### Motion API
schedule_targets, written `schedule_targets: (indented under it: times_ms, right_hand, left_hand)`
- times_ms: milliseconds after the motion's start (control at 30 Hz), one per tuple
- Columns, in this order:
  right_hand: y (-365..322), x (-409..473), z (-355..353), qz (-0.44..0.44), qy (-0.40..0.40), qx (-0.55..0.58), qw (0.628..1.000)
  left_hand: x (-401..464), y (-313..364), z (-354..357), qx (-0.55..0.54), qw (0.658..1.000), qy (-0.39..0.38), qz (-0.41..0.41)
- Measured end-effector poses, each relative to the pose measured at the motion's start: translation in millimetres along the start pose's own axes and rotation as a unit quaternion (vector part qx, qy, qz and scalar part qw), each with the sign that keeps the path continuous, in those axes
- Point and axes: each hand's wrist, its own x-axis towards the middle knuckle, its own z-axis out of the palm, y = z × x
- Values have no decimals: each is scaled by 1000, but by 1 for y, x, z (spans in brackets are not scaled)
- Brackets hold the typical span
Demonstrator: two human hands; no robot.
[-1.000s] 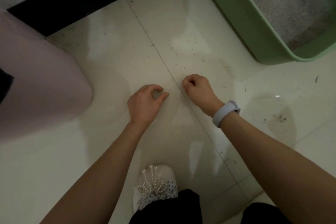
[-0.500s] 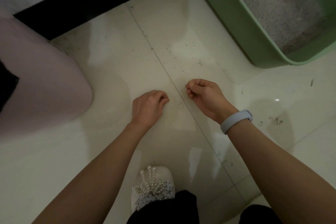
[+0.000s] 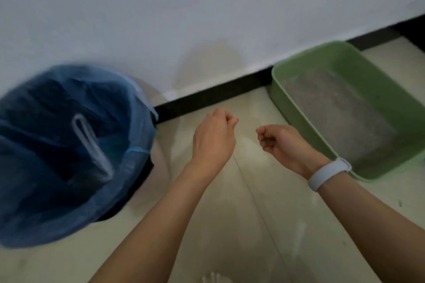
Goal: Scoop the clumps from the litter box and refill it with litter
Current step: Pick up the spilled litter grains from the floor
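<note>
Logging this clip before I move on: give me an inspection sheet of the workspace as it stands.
Surface: pale tiled floor, faint smears.
Job's things: green litter box by the wall, grey litter inside; white scoop handle standing in the blue-lined bin.
Clutter: nothing seen.
Hands: left hand with fingers curled, contents unclear; right hand cupped round dark bits.
Cables: nothing seen.
Surroundings: white wall, black skirting; pale wristband on the right wrist.

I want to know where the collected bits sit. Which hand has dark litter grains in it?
The right hand, the one with the pale wristband, nearer the green litter box. Dark specks show in its curled palm; the left hand shows only its back.
</note>
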Motion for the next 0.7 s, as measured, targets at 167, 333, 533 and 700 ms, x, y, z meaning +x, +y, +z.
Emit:
schedule_targets:
  times_ms: [167,333,533,700]
  right_hand:
    - [-78,-28,67,-94,-104,-96,985]
    - [-114,-66,161,-133,-226,-134,956]
    - [-110,-73,194,-6,-415,-170,894]
    - [-122,-62,159,-49,-345,-102,932]
  left_hand:
    - [-2,7,-108,-19,992,126,-12]
    - [-25,-41,-182,29,972,215,-91]
    - [-41,-76,-196,166,951,15,-261]
    - [-34,-73,-181,161,958,-2,-236]
